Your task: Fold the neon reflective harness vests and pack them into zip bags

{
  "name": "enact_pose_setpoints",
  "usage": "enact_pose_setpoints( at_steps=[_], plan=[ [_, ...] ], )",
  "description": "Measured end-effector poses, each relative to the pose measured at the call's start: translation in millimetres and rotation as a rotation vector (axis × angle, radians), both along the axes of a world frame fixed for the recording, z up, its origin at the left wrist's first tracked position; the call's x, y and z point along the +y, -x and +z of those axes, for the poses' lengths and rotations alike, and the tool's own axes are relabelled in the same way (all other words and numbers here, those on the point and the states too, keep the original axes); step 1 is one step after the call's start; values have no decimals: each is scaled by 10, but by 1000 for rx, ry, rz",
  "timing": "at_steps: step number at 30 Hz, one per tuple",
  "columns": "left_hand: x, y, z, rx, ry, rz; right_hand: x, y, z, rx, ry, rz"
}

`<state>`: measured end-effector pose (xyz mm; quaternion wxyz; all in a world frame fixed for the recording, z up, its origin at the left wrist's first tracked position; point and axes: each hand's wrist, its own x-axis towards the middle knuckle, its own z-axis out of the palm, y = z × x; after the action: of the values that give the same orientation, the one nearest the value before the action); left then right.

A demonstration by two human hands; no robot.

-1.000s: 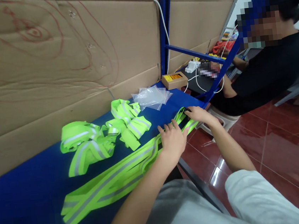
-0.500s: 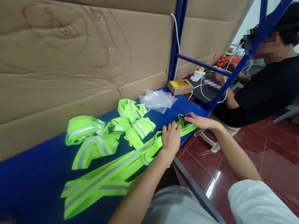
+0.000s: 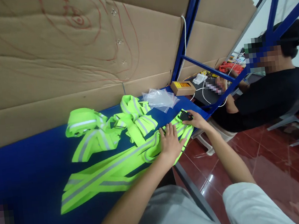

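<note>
A long neon-yellow strap with a grey reflective stripe (image 3: 110, 173) lies stretched along the near edge of the blue table (image 3: 33, 174). My left hand (image 3: 171, 142) rests flat on it, fingers stretched out and close together, pressing it down. My right hand (image 3: 196, 119) pinches the strap's far end at a black buckle (image 3: 184, 115). Two bundled straps of the same kind (image 3: 87, 132) (image 3: 135, 118) lie farther back on the table.
Clear plastic zip bags (image 3: 160, 99) and a small brown box (image 3: 183, 87) sit at the table's far end. Cardboard sheets (image 3: 79, 55) form the wall behind. A person in black (image 3: 267, 92) sits to the right behind blue shelf posts (image 3: 193, 18). Red tiled floor (image 3: 278, 169) lies to the right.
My right hand has drawn the strap's end with the buckle back toward the left hand, bunching the strap. The view has shifted left and down.
</note>
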<state>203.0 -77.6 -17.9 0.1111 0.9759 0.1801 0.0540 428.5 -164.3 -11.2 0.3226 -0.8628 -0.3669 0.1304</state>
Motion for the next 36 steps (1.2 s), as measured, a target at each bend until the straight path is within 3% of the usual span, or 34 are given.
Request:
enact_pose_setpoints(
  at_steps=[7, 19, 27, 31, 36],
  plan=[
    [-2, -11, -25, -42, 91, -55, -47, 40, 62, -27, -105, 29],
    [361, -50, 115, -106, 224, -120, -79, -126, 44, 70, -107, 30],
    [347, -90, 277, -65, 98, -61, -39, -19, 51, -214, -53, 59],
    [165, -220, 199, -37, 7, -74, 3, 205, 73, -435, 5, 57],
    [13, -291, 56, -60, -74, -73, 48, 443, -25, -618, 78, 89]
  ],
)
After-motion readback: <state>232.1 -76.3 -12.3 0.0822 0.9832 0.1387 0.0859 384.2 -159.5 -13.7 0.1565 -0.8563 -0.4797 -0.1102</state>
